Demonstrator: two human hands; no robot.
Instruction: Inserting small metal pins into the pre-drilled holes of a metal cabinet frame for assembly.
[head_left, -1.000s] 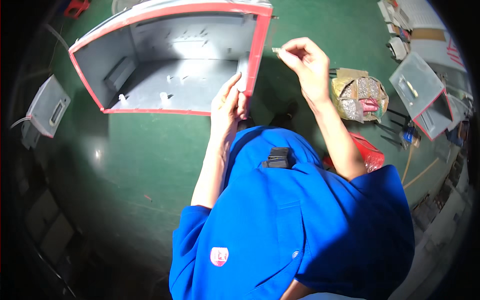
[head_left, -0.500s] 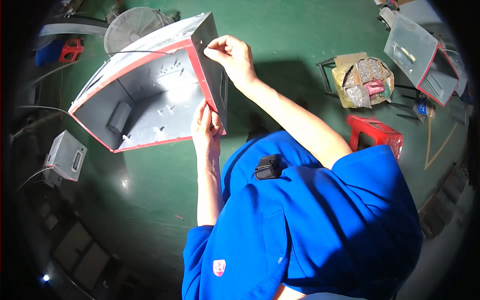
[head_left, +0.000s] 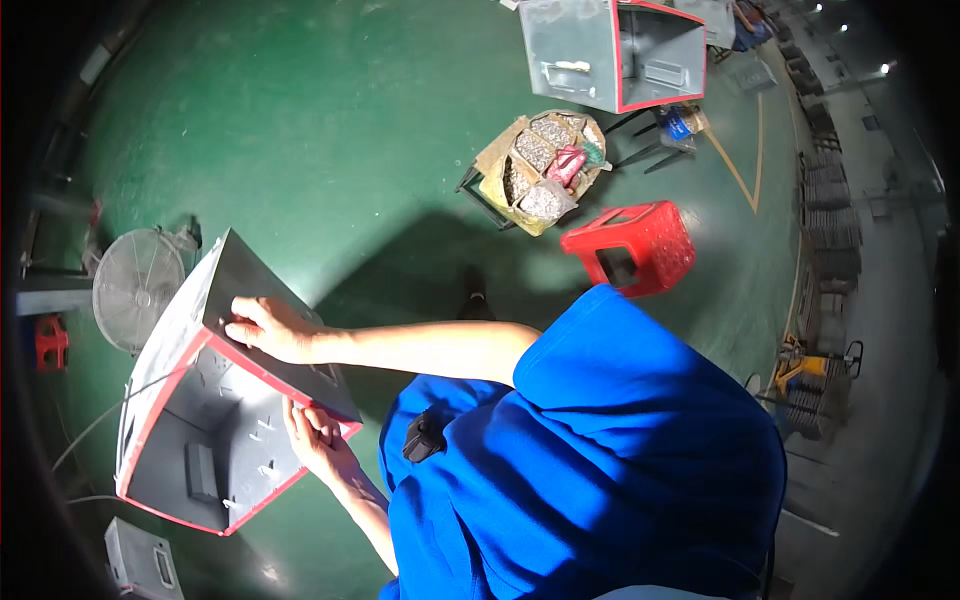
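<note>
A grey metal cabinet (head_left: 272, 420) with red edging stands at the lower left, its open front facing me. Several small pale pegs stick up from its inner wall. My left hand (head_left: 322, 440) is closed at the red front edge, fingers curled against it. On the outer side panel (head_left: 265, 285) rests my right hand (head_left: 272, 330), thumb and fingers drawn together in a pinch; whatever lies between them is too small to make out. A thin cable (head_left: 95, 430) runs across the cabinet's top edge.
A round fan (head_left: 138, 290) stands behind the cabinet. Bags of small metal parts (head_left: 535, 150) lie on a stand ahead, near a red plastic stool (head_left: 635, 250). Another red-edged cabinet (head_left: 570, 60) is at the far side. A smaller grey box (head_left: 140, 560) sits at lower left.
My view has swung to the right, so the cabinet sits lower and further left in the picture. My right hand remains at the side panel, the left at the red edge.
</note>
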